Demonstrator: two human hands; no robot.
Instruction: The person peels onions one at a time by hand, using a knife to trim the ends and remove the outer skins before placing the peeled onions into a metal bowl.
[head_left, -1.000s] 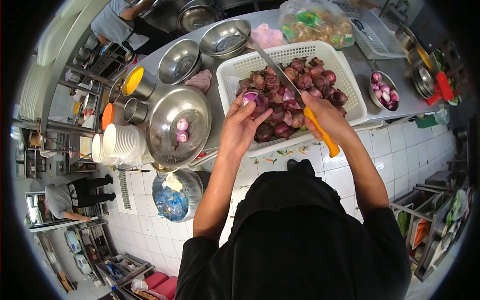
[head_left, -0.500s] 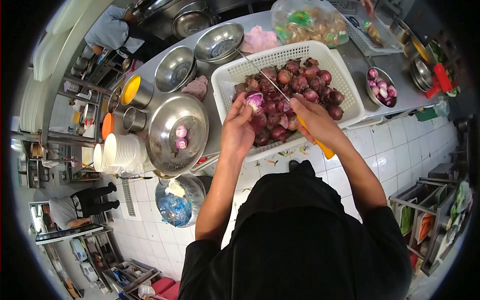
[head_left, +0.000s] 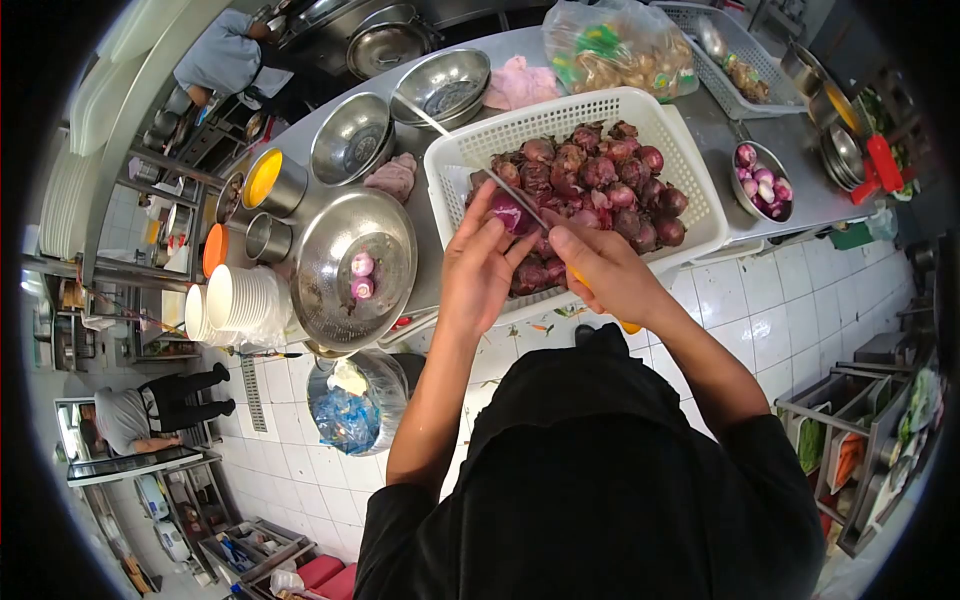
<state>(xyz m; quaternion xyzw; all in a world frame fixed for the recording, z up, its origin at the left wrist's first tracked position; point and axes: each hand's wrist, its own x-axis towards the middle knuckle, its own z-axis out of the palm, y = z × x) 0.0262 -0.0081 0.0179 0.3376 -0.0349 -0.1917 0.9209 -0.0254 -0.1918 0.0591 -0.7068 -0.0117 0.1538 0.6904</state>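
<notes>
My left hand [head_left: 479,262] holds a red onion [head_left: 513,212] between its fingers, over the left part of a white perforated basket [head_left: 705,185]. Wrapped round the yellow handle of a knife [head_left: 517,203] is my right hand [head_left: 607,270]. The knife's blade slants up to the left and lies against or just over the held onion. Several unpeeled red onions [head_left: 600,170] fill the basket. Left of it, a large steel colander [head_left: 335,215] contains peeled onions [head_left: 362,276].
Steel bowls [head_left: 350,138] and a pink cloth [head_left: 521,82] lie behind the basket. A small strainer with peeled onions [head_left: 765,185] is at the right. White containers [head_left: 245,298] stand far left. A lined bin [head_left: 350,410] is below the counter. Two people [head_left: 222,55] [head_left: 125,412] are at the left.
The knife and my right hand have moved left, bringing the blade to the onion. The onion has turned and shows a darker side. A hand at the back right basket is gone from view.
</notes>
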